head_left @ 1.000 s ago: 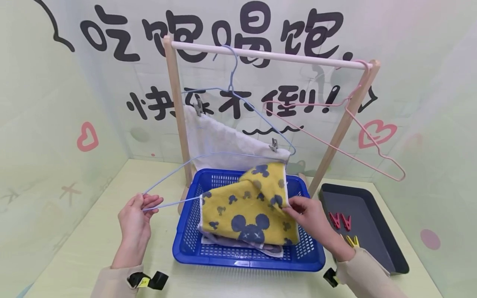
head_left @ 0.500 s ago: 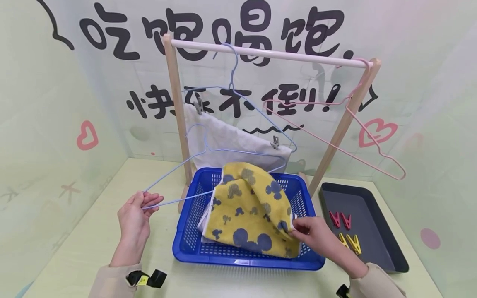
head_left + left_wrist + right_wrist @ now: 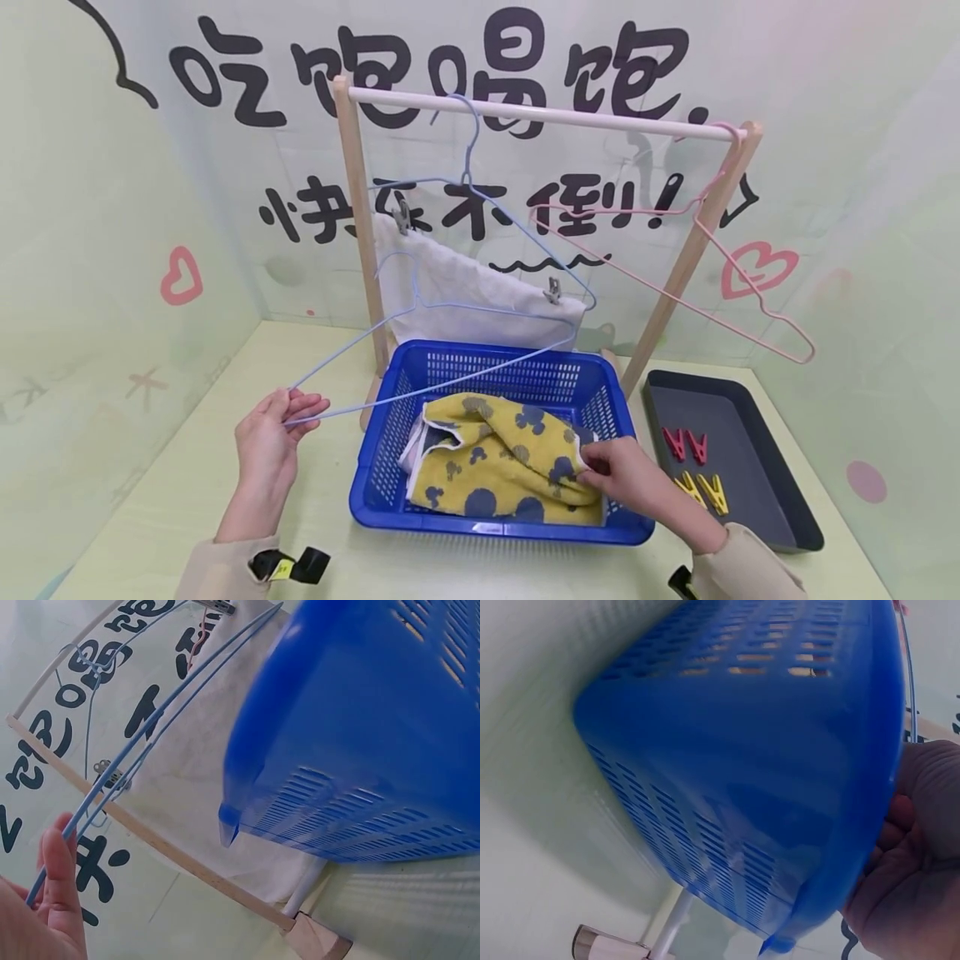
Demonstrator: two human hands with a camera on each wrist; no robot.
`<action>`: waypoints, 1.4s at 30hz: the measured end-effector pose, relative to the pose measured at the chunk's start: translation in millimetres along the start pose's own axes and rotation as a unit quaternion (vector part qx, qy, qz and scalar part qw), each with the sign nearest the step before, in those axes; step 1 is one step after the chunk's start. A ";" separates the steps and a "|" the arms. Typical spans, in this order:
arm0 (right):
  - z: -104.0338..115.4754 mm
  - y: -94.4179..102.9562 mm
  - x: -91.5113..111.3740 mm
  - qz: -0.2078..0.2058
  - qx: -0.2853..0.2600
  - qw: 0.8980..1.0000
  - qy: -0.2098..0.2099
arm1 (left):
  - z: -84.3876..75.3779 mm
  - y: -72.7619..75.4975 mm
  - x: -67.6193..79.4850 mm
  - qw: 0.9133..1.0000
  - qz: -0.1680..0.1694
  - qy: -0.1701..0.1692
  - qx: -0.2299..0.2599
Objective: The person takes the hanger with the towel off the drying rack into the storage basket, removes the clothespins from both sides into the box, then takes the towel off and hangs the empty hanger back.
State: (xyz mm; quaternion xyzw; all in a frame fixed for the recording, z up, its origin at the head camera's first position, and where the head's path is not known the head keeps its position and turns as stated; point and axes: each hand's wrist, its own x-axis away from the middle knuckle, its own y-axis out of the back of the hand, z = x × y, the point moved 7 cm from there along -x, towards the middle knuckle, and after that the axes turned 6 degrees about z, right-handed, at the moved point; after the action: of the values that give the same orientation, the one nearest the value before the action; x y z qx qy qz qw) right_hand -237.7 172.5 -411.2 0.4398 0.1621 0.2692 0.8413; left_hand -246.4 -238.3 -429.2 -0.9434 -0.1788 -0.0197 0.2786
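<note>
My left hand [image 3: 270, 442] holds a blue wire hanger [image 3: 417, 302] by its left corner, fingers and thumb pinching the wire. The hanger reaches out over the blue plastic basket [image 3: 363, 467], its hook pointing away from me. Inside the basket a yellow towel [image 3: 495, 454] with grey mouse-head prints lies crumpled, its left end folded over. My right hand [image 3: 630, 475] pinches the towel's white-trimmed right edge, just inside the basket's right rim. In the right wrist view the basket wall hides those fingertips. Under the towel's left side another pale cloth [image 3: 410, 454] shows.
Behind the basket stands a wooden rack [image 3: 540, 113]. From it hang a second blue hanger [image 3: 517, 223], with a white towel [image 3: 465, 275] clipped on, and a pink hanger [image 3: 622, 262]. A dark tray [image 3: 742, 450] on the right holds red clothespins [image 3: 686, 445] and yellow clothespins [image 3: 711, 493].
The yellow towel has come off the hanger's bottom bar and dropped into the basket, baring the whole wire. My right hand still pinches its edge, slightly lower. The left hand has barely moved.
</note>
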 end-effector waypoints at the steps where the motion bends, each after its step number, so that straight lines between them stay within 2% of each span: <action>1: -1.2 1.6 -0.9 -0.003 0.002 1.000 -0.008 | 0.0 0.9 0.4 1.000 0.001 0.000 -0.002; 4: -3.6 8.9 -1.9 -0.028 0.004 0.999 -0.026 | -0.1 2.4 2.1 1.000 0.012 0.003 0.001; 7: -4.6 19.3 -2.1 -0.076 0.007 0.996 -0.038 | -0.8 3.1 3.6 1.000 0.027 0.001 0.005; 14: 2.5 47.6 -0.6 -0.207 -0.002 0.978 -0.026 | -2.2 6.1 7.9 0.998 0.068 -0.009 0.003; 20: 6.1 57.1 -2.3 -0.250 -0.033 0.968 -0.010 | -2.2 11.7 16.3 0.992 0.124 -0.019 0.005; 26: 5.2 53.9 -7.9 -0.231 -0.065 0.971 -0.022 | 0.4 18.7 25.6 0.988 0.152 -0.016 -0.012; 31: 4.1 46.5 -12.0 -0.188 -0.142 0.971 -0.035 | 2.8 20.1 28.4 0.985 0.172 -0.015 -0.012; 36: 4.7 36.3 -15.3 -0.137 -0.225 0.964 -0.031 | 7.1 16.5 30.0 0.980 0.199 -0.010 -0.021; 39: 3.4 26.8 -15.9 -0.099 -0.271 0.957 -0.041 | 11.4 13.5 30.2 0.978 0.202 0.000 -0.051; 42: 0.2 19.4 -12.6 -0.082 -0.302 0.948 -0.063 | 15.0 10.1 30.2 0.976 0.201 0.009 -0.080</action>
State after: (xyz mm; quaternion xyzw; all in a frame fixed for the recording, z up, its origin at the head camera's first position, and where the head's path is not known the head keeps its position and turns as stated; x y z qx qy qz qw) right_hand -253.7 173.9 -394.6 0.1661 0.0555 0.2071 0.9625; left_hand -215.6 -228.4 -443.0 -0.9792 0.0190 0.0143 0.2016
